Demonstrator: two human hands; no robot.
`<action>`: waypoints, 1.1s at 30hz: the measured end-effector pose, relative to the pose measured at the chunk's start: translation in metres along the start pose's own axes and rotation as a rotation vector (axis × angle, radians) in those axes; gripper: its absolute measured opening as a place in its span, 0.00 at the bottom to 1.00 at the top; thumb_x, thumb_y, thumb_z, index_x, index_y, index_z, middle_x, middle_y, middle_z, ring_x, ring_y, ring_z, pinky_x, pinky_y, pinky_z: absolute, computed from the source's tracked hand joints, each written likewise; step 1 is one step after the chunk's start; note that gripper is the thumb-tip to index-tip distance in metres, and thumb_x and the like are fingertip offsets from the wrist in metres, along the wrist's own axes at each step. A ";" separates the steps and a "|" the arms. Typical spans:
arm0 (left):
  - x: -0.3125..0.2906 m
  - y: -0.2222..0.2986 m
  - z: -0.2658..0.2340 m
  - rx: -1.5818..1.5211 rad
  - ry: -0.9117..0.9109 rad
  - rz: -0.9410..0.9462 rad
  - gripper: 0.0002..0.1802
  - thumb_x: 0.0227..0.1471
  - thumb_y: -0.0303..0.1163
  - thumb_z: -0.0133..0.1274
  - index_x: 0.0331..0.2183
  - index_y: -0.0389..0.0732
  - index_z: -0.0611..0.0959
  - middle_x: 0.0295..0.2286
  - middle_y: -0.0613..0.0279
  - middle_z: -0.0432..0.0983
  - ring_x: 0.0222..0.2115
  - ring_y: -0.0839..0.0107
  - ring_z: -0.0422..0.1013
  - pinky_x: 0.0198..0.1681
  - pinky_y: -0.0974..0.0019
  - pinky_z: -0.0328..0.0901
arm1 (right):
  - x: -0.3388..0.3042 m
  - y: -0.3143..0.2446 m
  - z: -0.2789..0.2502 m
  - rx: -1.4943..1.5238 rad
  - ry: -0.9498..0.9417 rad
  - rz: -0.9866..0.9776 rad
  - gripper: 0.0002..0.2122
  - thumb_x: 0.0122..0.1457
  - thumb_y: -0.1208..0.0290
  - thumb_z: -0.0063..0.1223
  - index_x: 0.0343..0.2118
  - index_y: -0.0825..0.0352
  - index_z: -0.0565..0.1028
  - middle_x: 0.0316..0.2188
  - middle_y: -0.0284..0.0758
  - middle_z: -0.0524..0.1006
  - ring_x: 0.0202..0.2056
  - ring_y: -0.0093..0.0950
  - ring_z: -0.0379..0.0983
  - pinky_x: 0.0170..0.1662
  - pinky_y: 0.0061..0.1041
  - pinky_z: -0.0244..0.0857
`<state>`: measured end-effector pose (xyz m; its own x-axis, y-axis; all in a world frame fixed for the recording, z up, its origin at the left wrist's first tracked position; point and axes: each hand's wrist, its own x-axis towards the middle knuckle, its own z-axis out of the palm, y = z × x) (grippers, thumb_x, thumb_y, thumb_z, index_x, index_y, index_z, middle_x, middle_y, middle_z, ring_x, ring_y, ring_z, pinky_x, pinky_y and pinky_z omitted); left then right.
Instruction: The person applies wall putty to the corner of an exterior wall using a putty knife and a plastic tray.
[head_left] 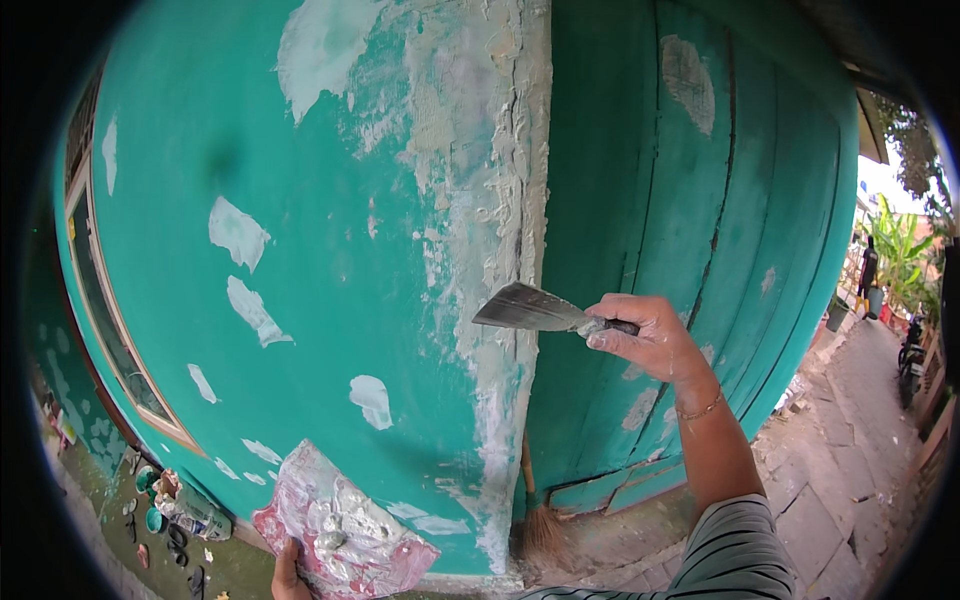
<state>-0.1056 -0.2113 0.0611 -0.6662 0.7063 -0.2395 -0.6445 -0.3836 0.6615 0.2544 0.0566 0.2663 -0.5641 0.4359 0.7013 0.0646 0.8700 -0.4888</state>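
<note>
My right hand (645, 335) is closed round the dark handle of a putty knife (530, 308). Its wide metal blade points left, at the wall's corner edge, where a rough band of pale filler (490, 215) runs from top to bottom; whether the blade touches it I cannot tell. Low in the view, my left hand (290, 577) grips the edge of a pinkish flat board (345, 530) with lumps of wet white putty on it. Only part of that hand shows. Pale filler patches dot the green wall (310, 270).
A straw broom (540, 525) leans at the corner's foot, beside green wooden planks (690, 220). On the ground at lower left are a paint bucket (195, 508) and several sandals (177, 545). A framed window (110, 300) is at far left; a paved path (830, 480) runs along the right.
</note>
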 end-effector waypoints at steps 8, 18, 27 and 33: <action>-0.020 -0.014 0.026 -0.020 -0.120 0.063 0.24 0.59 0.37 0.49 0.54 0.34 0.72 0.47 0.48 0.76 0.43 0.53 0.76 0.49 0.47 0.72 | 0.028 0.090 0.003 0.639 -0.197 0.104 0.12 0.55 0.65 0.67 0.33 0.71 0.81 0.20 0.27 0.74 0.22 0.16 0.66 0.24 0.17 0.59; -0.035 -0.013 0.026 0.088 -0.020 0.204 0.27 0.58 0.36 0.50 0.55 0.32 0.70 0.48 0.48 0.75 0.44 0.54 0.76 0.50 0.50 0.71 | 0.046 0.102 0.014 0.376 -0.068 0.077 0.13 0.53 0.63 0.69 0.27 0.71 0.82 0.16 0.28 0.72 0.19 0.16 0.65 0.22 0.19 0.57; -0.029 -0.018 0.030 0.015 -0.112 0.198 0.26 0.57 0.33 0.50 0.55 0.30 0.71 0.47 0.45 0.76 0.43 0.53 0.77 0.48 0.50 0.73 | -0.003 0.148 -0.005 0.407 -0.031 0.275 0.13 0.59 0.63 0.62 0.27 0.70 0.81 0.17 0.27 0.73 0.19 0.17 0.66 0.22 0.18 0.58; -0.019 -0.023 0.023 -0.021 -0.131 0.154 0.25 0.58 0.33 0.49 0.54 0.29 0.71 0.46 0.45 0.76 0.43 0.53 0.77 0.47 0.49 0.73 | -0.060 0.098 -0.014 0.218 0.058 0.225 0.10 0.58 0.66 0.62 0.29 0.70 0.81 0.18 0.29 0.74 0.20 0.17 0.66 0.22 0.19 0.59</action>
<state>-0.0698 -0.2023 0.0670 -0.7040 0.7090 -0.0415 -0.5472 -0.5043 0.6680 0.3063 0.1188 0.1840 -0.5075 0.6294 0.5884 0.0010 0.6833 -0.7301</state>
